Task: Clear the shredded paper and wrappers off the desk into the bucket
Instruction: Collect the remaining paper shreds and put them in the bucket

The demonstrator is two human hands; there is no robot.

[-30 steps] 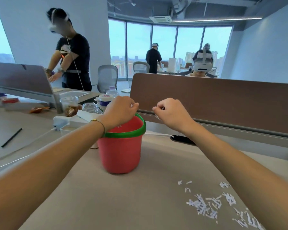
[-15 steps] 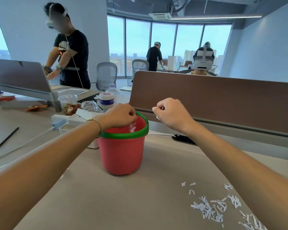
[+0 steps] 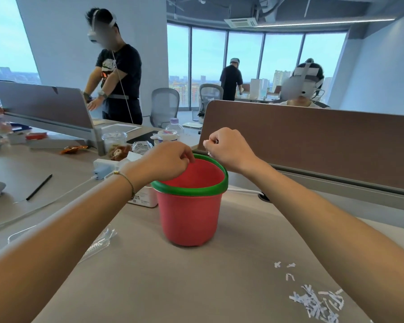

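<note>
Head view. A red bucket [image 3: 189, 215] with a green rim stands upright near the middle of the desk [image 3: 173, 287].

The left hand [image 3: 166, 160] is above the bucket's left rim, fingers curled downward with the tips bunched together over the opening. Whether anything is pinched between them cannot be told.

The right hand [image 3: 229, 150] is above the far right rim, fingers curled into a loose fist. Small white scraps show at the fingertips and under the palm, so it holds bits of paper.

Shredded paper [image 3: 317, 301] lies on the desk at lower right, well apart from the bucket and partly hidden by the right forearm. A few loose strips lie just beyond the main pile.

A clear wrapper [image 3: 100, 242] lies on the desk left of the bucket, beneath the left forearm.

A white box [image 3: 142, 197] sits just beside the bucket on its left. A black pen [image 3: 39, 187] lies farther left. A brown partition [image 3: 313, 141] runs behind the bucket.
</note>
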